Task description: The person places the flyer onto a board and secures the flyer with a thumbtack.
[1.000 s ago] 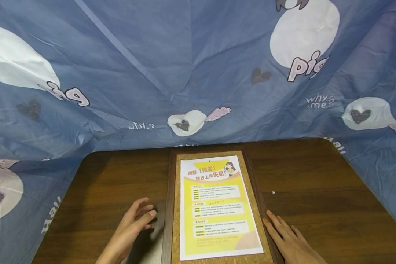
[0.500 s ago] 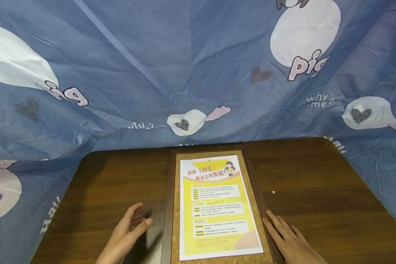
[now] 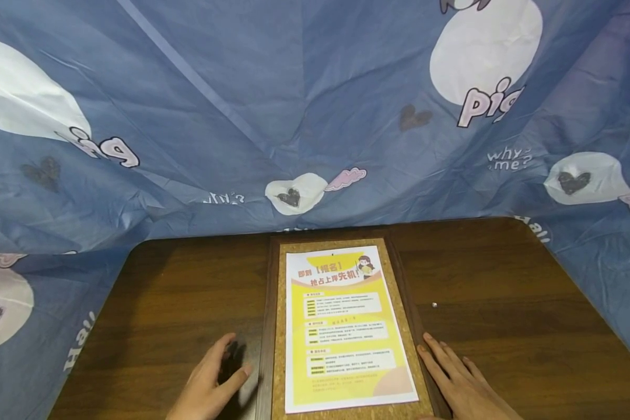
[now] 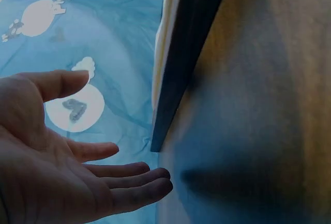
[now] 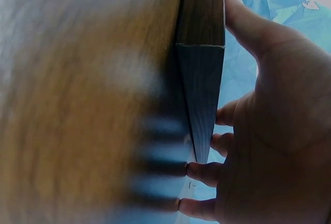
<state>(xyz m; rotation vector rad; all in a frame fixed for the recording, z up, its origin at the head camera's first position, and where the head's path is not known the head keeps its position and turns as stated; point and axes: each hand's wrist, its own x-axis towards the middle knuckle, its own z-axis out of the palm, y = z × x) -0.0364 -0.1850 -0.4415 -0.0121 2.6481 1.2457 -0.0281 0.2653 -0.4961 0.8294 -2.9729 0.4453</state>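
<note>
A yellow printed poster [image 3: 346,338] lies on a cork board [image 3: 282,350] with a dark wooden frame [image 3: 405,291]. A small dark spot, perhaps a pin, shows at the poster's top edge. To the left of the board, my left hand [image 3: 207,379] hovers over the table with fingers spread and nothing held. The left wrist view shows that hand [image 4: 67,167] palm toward the frame's side [image 4: 181,63], apart from it. My right hand [image 3: 459,379] rests along the frame's right edge, fingers extended. In the right wrist view its thumb lies by the frame's corner [image 5: 201,69].
The board lies on a dark brown wooden table [image 3: 189,291] with rounded far corners. A tiny shiny white thing [image 3: 434,305] sits to the right of the board. Behind the table hangs a blue printed cloth [image 3: 215,116].
My left hand has drawn slightly down toward the near edge, and its thumb and fingers have spread apart. The right hand, board and poster have stayed in place.
</note>
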